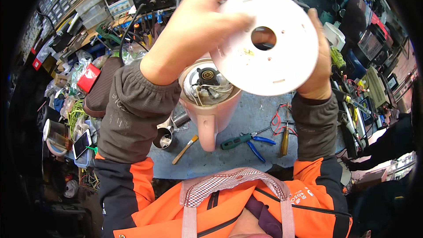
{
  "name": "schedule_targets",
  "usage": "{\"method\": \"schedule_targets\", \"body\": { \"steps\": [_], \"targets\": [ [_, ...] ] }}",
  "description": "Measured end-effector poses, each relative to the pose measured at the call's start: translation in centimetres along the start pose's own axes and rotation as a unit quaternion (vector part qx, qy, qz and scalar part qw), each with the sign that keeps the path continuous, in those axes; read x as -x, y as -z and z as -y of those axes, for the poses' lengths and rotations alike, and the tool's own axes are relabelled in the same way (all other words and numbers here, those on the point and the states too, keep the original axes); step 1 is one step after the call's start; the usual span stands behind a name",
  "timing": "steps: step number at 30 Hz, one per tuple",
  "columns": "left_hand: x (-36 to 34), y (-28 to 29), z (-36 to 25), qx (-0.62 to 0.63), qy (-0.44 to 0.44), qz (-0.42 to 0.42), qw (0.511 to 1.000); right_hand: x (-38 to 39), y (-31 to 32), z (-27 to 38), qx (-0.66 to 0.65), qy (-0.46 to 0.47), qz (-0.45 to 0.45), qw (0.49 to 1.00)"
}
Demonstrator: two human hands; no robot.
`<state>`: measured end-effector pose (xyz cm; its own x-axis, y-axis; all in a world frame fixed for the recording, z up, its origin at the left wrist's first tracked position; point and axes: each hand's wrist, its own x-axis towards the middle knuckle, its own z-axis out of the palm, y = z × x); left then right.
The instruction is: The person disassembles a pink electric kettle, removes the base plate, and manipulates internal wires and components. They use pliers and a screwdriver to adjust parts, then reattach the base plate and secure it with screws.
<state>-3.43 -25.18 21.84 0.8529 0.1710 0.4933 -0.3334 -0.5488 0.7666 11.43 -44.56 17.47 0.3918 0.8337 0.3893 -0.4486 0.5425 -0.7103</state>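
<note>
My left hand (pixel 187 31) grips a round white plastic disc (pixel 282 68) by its upper left, thumb lying on its face, while my right hand (pixel 317 77) holds the disc at its right edge, fingers partly hidden behind it. The disc has a central hole and small slots. Below and partly behind it stands a pink appliance (pixel 222 119) with a handle toward me; inside its exposed top are a black round connector (pixel 207 74), wires and a metal plate.
The blue mat (pixel 229 163) carries a brush (pixel 185 149), a metal cup (pixel 164 137), a green screwdriver (pixel 235 141), blue-handled pliers (pixel 260 150) and a yellow screwdriver (pixel 284 143). Cluttered tools, bags and instruments surround it, including a phone (pixel 82 144) at left and a power supply (pixel 119 2) behind.
</note>
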Motion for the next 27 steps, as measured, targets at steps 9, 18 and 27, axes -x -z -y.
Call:
{"method": "schedule_targets", "body": {
  "steps": [9, 18, 27],
  "targets": [
    [3.5, 0.9, 4.0, 0.206, 0.159, -0.218, 0.941, -0.1, 4.1, -6.0, 0.115, 0.081, -0.059, 0.988],
    [6.5, 3.8, 5.0, 0.023, 0.223, -0.249, 0.942, -0.9, 3.3, -7.3, 0.216, 0.133, -0.088, 0.963],
    [7.9, 2.3, 6.5, -0.139, 0.185, -0.295, 0.927, -1.3, 5.3, -9.7, 0.267, 0.137, -0.100, 0.949]
  ]
}}
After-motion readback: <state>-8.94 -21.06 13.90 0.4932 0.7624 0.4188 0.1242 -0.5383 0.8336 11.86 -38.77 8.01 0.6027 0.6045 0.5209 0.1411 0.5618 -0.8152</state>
